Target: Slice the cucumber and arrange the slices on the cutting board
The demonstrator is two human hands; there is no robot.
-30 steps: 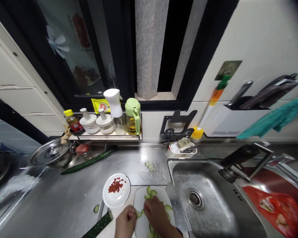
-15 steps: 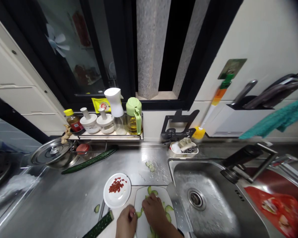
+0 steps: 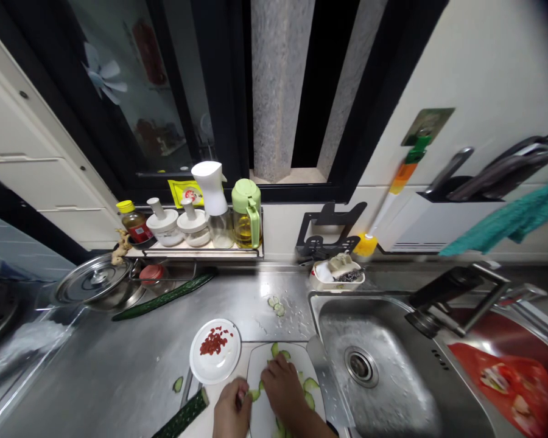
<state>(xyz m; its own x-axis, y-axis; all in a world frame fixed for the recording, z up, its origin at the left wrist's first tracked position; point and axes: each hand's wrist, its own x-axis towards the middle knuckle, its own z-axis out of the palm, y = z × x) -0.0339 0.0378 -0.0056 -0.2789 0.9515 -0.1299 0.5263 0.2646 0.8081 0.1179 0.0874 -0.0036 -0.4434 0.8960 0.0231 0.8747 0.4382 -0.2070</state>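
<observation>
A white plate (image 3: pixel 268 420) lies at the bottom centre, with thin green cucumber slices (image 3: pixel 310 384) set about its edge. Over the plate's left rim my left hand (image 3: pixel 232 409) is closed, its fingertips pinching a cucumber slice (image 3: pixel 254 395). My right hand (image 3: pixel 284 389) reaches over the middle of the plate, fingers bent and together, with a slice at its fingertips; the palm side is hidden. Left of my left hand lies a cut cucumber (image 3: pixel 182 417). Just behind it stands a small white dish (image 3: pixel 215 365) of red goji berries (image 3: pixel 214 342).
A sink (image 3: pixel 383 365) adjoins the plate on the right, with a faucet (image 3: pixel 456 298) above. A whole cucumber (image 3: pixel 164 296) and a lidded pot (image 3: pixel 98 280) are at the back left. Slices (image 3: pixel 276 306) lie on the wet steel counter. A rack holds an oil bottle (image 3: pixel 246 213) and jars.
Almost nothing differs. The slice at my left fingertips shows slightly more and sits a little differently; my right hand stays over the plate.
</observation>
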